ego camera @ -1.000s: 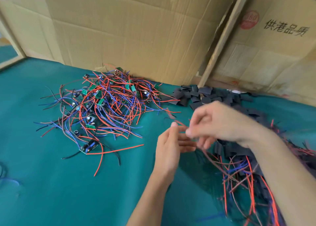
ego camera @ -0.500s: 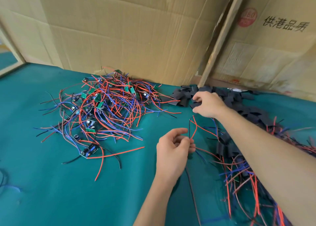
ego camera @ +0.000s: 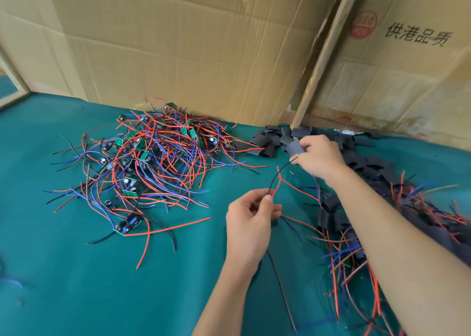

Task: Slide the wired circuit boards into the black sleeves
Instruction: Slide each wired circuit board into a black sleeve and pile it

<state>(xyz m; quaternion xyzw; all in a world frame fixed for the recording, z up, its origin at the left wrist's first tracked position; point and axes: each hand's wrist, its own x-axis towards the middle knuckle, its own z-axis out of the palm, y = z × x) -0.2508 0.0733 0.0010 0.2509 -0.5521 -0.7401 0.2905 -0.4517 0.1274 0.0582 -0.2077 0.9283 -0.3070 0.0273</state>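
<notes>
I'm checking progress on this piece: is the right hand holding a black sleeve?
Yes, the right hand pinches a single black sleeve lifted off the pile of sleeves by the cardboard.

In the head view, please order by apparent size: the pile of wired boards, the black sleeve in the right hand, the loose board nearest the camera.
1. Pile of wired boards
2. Black sleeve in the right hand and loose board look similar; unranked.

A single view, worn on the person's head, looks forward and down across the green bench [ego camera: 63,272] — close enough that both forearms enter from 5 and 6 o'clock. It faces a cardboard wall [ego camera: 191,50] filling the frame from 10 to 2 o'clock. The wide lens bows the edges — no second view shares the scene.
</notes>
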